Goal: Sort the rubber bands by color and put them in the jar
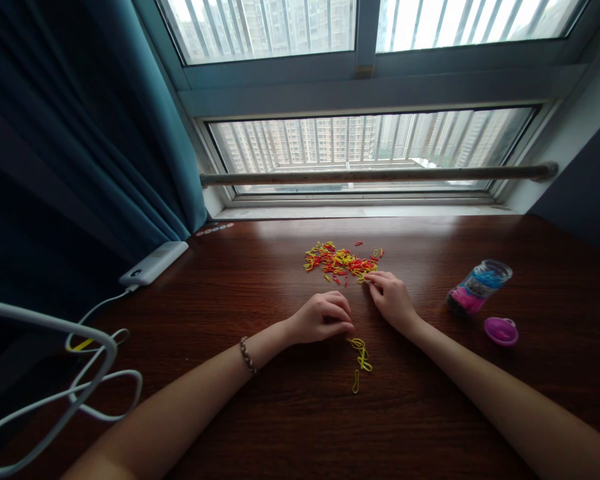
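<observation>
A loose pile of small red and yellow rubber bands (341, 261) lies on the dark brown table. At the pile's near right edge, my right hand (394, 301) has its thumb and index finger closed on a yellow rubber band. My left hand (321, 317) rests closer to me, fingers curled and thumb against the fingertips; whatever it might hold is hidden. Just beyond its fingertips, several yellow rubber bands (363, 360) lie in a small separate group, one of them a little apart toward me.
A clear jar (479, 288) of blue, pink and black bands stands on the right, with a purple lid (501, 331) in front. On the left are a white power bank (154, 263) and looping white cable (107, 379). A curtain (130, 133) and window border the table.
</observation>
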Demonstrator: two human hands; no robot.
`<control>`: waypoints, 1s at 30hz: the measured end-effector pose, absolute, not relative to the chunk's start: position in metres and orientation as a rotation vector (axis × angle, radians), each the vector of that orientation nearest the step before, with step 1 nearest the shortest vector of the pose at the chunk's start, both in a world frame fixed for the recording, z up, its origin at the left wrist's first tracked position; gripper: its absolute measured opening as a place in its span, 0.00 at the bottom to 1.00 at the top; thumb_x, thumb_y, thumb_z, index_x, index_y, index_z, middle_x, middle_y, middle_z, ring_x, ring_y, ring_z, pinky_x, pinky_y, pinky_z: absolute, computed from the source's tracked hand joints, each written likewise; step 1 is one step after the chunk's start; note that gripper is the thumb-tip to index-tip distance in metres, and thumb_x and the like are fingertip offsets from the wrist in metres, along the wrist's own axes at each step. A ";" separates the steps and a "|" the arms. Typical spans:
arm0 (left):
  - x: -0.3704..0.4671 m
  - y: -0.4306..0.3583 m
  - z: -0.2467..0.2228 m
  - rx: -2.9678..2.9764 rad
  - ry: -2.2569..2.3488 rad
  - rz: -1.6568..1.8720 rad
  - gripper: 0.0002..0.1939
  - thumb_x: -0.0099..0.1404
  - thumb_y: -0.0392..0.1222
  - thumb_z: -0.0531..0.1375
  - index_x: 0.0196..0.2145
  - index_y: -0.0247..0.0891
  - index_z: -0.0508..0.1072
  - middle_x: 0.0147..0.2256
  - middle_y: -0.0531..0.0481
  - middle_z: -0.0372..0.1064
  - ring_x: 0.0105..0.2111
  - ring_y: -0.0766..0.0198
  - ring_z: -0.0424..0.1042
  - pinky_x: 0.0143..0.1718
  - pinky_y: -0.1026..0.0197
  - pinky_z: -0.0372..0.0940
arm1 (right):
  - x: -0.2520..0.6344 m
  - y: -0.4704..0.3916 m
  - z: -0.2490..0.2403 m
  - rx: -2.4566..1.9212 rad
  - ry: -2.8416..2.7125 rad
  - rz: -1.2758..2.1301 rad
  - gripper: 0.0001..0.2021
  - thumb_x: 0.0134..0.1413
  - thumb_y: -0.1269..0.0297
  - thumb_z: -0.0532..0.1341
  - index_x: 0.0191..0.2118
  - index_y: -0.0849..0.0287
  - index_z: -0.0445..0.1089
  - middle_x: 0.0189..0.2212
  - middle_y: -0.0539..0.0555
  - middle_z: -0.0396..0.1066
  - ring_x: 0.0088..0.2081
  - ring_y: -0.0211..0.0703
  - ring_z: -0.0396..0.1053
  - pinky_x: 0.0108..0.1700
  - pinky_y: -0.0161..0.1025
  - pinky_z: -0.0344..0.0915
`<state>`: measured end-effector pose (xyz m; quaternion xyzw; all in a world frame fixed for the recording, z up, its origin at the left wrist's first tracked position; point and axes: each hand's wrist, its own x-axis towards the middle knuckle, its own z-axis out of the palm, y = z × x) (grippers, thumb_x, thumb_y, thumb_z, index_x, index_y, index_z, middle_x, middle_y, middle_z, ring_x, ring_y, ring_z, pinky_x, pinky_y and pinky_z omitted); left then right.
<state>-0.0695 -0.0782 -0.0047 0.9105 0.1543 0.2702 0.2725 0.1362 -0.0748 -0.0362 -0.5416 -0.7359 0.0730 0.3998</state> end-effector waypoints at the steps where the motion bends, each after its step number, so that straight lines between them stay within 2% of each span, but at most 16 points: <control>1: -0.072 -0.075 -0.005 2.499 0.480 0.762 0.08 0.60 0.40 0.56 0.28 0.35 0.73 0.30 0.45 0.69 0.34 0.64 0.67 0.38 0.61 0.64 | 0.136 -0.075 -0.036 -1.369 -1.846 0.184 0.13 0.51 0.72 0.52 0.38 0.61 0.72 0.37 0.56 0.71 0.40 0.44 0.66 0.45 0.42 0.62; 6: -0.089 -0.047 -0.015 2.770 0.858 0.925 0.08 0.62 0.37 0.52 0.33 0.37 0.72 0.37 0.46 0.69 0.43 0.60 0.65 0.48 0.52 0.59 | 0.136 -0.074 -0.037 -1.337 -1.757 0.214 0.12 0.50 0.71 0.53 0.38 0.61 0.72 0.38 0.57 0.71 0.40 0.44 0.66 0.45 0.42 0.63; 10: -0.097 -0.032 -0.025 2.820 1.015 0.927 0.10 0.62 0.34 0.50 0.37 0.37 0.71 0.43 0.45 0.68 0.47 0.60 0.63 0.51 0.52 0.59 | 0.136 -0.077 -0.032 -1.310 -1.645 0.270 0.12 0.48 0.71 0.54 0.36 0.59 0.72 0.36 0.56 0.71 0.37 0.44 0.68 0.38 0.40 0.65; 13: -0.097 -0.031 -0.029 2.858 1.014 0.856 0.11 0.62 0.33 0.50 0.39 0.36 0.70 0.46 0.46 0.66 0.51 0.60 0.61 0.53 0.51 0.57 | 0.136 -0.083 -0.022 -1.214 -1.645 0.372 0.10 0.48 0.71 0.54 0.32 0.58 0.73 0.33 0.55 0.72 0.35 0.42 0.68 0.38 0.38 0.64; 19: -0.095 -0.033 -0.029 2.858 1.012 0.826 0.13 0.62 0.32 0.49 0.42 0.36 0.69 0.45 0.45 0.67 0.50 0.60 0.61 0.53 0.51 0.58 | 0.138 -0.091 -0.008 -0.975 -1.821 0.937 0.10 0.47 0.68 0.55 0.26 0.61 0.73 0.26 0.53 0.73 0.30 0.41 0.68 0.37 0.37 0.62; 22: -0.094 -0.033 -0.028 2.835 1.031 0.828 0.13 0.62 0.32 0.49 0.42 0.35 0.70 0.43 0.44 0.67 0.47 0.60 0.63 0.51 0.53 0.59 | 0.137 -0.093 -0.005 -0.827 -1.897 1.340 0.13 0.48 0.64 0.53 0.24 0.63 0.73 0.25 0.54 0.73 0.29 0.40 0.67 0.34 0.36 0.61; 24: -0.093 -0.034 -0.027 2.818 1.046 0.830 0.13 0.62 0.31 0.49 0.41 0.35 0.70 0.42 0.43 0.66 0.45 0.60 0.64 0.49 0.53 0.61 | 0.136 -0.093 -0.005 -0.777 -1.923 1.489 0.17 0.50 0.62 0.51 0.22 0.64 0.72 0.25 0.55 0.73 0.27 0.39 0.66 0.32 0.35 0.61; 27: -0.092 -0.035 -0.027 2.784 1.052 0.849 0.13 0.61 0.31 0.49 0.39 0.35 0.71 0.41 0.42 0.65 0.43 0.59 0.65 0.47 0.53 0.62 | 0.133 -0.093 -0.009 -0.880 -1.896 1.374 0.20 0.52 0.59 0.49 0.23 0.64 0.73 0.23 0.54 0.72 0.24 0.37 0.63 0.28 0.34 0.59; 30: -0.092 -0.037 -0.026 2.681 1.030 0.929 0.12 0.62 0.33 0.50 0.40 0.34 0.70 0.41 0.41 0.64 0.43 0.60 0.65 0.46 0.55 0.62 | 0.131 -0.090 -0.015 -1.170 -1.768 0.884 0.17 0.53 0.59 0.50 0.28 0.63 0.74 0.21 0.53 0.70 0.24 0.38 0.63 0.28 0.34 0.58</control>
